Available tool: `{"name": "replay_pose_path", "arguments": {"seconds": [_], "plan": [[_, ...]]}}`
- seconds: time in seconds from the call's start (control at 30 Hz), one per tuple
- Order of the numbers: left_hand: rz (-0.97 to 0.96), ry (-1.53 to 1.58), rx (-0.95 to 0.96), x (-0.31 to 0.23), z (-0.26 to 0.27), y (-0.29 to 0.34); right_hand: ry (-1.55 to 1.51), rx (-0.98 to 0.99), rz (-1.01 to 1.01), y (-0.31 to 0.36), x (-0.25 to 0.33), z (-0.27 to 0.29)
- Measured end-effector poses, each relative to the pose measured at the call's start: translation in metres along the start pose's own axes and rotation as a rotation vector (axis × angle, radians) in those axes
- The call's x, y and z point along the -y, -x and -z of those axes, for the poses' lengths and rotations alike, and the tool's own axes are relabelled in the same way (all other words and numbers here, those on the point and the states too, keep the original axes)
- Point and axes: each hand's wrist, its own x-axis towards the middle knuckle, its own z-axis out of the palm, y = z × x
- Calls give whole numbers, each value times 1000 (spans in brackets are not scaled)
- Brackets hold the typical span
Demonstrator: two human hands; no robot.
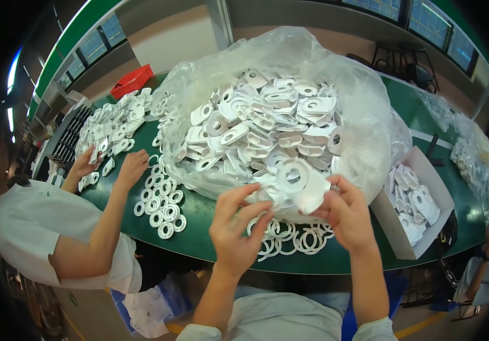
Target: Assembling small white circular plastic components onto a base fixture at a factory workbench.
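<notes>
In front of me, my right hand (348,215) grips a white plastic part (313,192) by its right side, between thumb and fingers. The part is flat, with a raised ring around a round hole. Close to its left edge is my left hand (237,224), fingers curled in a pinch; what they hold is blurred among the white pieces behind. Just beyond both hands, a large clear plastic bag (363,119) lies open with a heap of similar white parts (278,113). Below the hands, thin white rings (309,241) lie loose on the green table (221,258).
Thicker white rings (165,211) lie left of my hands. A co-worker (68,233) at the left handles parts from another pile (113,125), near a red bin (132,80). At right stands an open box (395,227) of white parts, with crumpled plastic (471,148) beyond.
</notes>
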Motion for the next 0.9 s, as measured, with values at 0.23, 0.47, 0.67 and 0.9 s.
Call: {"name": "replay_pose_path", "arguments": {"seconds": [0.23, 0.47, 0.67, 0.9], "plan": [[-296, -132, 122, -8, -21, 0, -166, -38, -15, 37, -11, -1], [-306, -245, 325, -19, -15, 8, -139, -48, -33, 49, -20, 4], [-374, -166, 386, -21, -7, 16, -310, 6, -97, 59, -29, 20], [-481, -48, 621, -29, -3, 58, -39, -20, -385, 100, -39, 14]]}}
